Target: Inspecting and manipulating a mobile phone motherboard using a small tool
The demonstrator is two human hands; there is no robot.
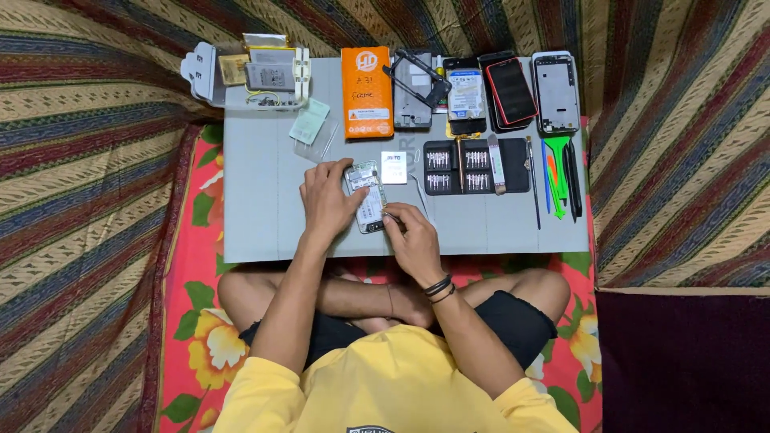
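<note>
Left hand [327,202] gripped the opened phone [367,197] on the mat [257,200], its long axis pointing away from the person. Right hand [411,237], at its near end, pinched a thin tool [391,217].

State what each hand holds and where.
Left hand steadies the opened phone by its left edge; right hand holds a thin tool at the phone's lower end.
</note>
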